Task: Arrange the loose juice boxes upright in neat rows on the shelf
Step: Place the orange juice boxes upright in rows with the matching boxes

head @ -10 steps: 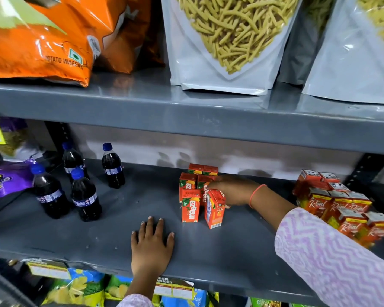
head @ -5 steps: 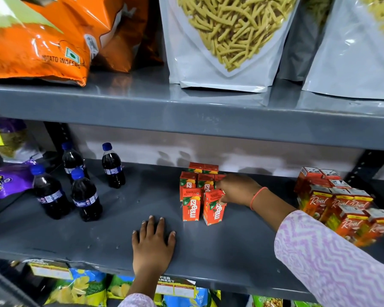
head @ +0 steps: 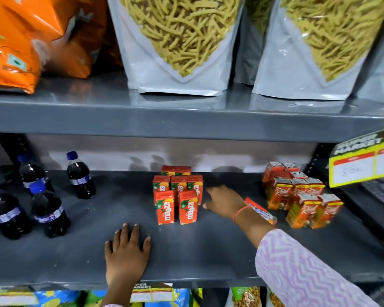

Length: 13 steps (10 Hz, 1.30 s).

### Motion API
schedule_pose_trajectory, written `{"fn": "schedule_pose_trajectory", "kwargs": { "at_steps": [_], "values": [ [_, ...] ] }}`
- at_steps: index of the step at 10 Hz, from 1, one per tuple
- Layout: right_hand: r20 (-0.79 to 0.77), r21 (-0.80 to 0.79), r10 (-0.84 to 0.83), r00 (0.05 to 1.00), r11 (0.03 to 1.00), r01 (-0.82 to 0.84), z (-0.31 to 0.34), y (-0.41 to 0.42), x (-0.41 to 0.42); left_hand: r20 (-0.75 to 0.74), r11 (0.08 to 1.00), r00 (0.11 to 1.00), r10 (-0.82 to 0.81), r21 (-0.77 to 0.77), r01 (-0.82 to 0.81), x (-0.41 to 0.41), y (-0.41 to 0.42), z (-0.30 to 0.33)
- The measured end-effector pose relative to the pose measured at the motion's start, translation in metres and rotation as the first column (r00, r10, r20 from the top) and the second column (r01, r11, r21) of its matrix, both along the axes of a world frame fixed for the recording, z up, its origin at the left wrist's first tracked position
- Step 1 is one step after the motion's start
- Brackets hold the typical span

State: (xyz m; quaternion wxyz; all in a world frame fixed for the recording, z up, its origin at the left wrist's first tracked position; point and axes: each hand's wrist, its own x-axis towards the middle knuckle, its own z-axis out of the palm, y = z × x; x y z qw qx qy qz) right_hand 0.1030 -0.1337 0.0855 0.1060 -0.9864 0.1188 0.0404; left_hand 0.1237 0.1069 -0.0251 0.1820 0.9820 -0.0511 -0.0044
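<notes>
Several orange Maaza juice boxes (head: 177, 196) stand upright in rows at the middle of the grey shelf (head: 75, 258); the two front ones are side by side. My right hand (head: 225, 201) hovers just right of them, fingers apart, holding nothing. One juice box (head: 261, 210) lies on its side behind my right wrist. My left hand (head: 126, 251) rests flat on the shelf near its front edge, below and left of the rows.
A cluster of upright Real juice boxes (head: 302, 196) stands at the right. Dark soda bottles (head: 47, 204) stand at the left. A yellow price tag (head: 364, 160) hangs at the far right. Snack bags (head: 177, 41) fill the shelf above.
My right hand let go of the front right Maaza box, now upright and squared beside its neighbour, and drew back to the right. The lying box has come into view. My left hand stayed.
</notes>
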Motion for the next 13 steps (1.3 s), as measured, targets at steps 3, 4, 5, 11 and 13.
{"fn": "schedule_pose_trajectory", "kwargs": {
  "at_steps": [3,4,5,11,13],
  "values": [
    [-0.054,-0.015,-0.556,0.83,0.831,0.556,-0.054,-0.087,-0.08,-0.034,1.0,0.999,0.003,0.001,-0.003,0.0,0.001,0.004],
    [-0.077,0.273,-0.568,0.819,0.778,0.565,-0.06,-0.095,-0.09,-0.035,1.0,0.999,-0.006,0.008,0.007,-0.001,0.001,0.004],
    [-0.093,0.396,-0.519,0.849,0.764,0.51,-0.059,-0.091,-0.094,-0.036,1.0,0.999,-0.01,0.017,0.01,-0.001,0.001,0.004],
    [-0.13,0.85,-0.37,0.92,0.435,0.295,-0.009,-0.035,-0.045,-0.019,1.0,1.0,-0.015,0.019,0.015,-0.002,0.002,0.003],
    [0.023,0.589,-0.18,0.983,0.797,0.132,0.013,-0.017,-0.016,-0.013,1.0,1.0,-0.004,0.009,0.004,-0.002,0.001,0.003]
  ]
}}
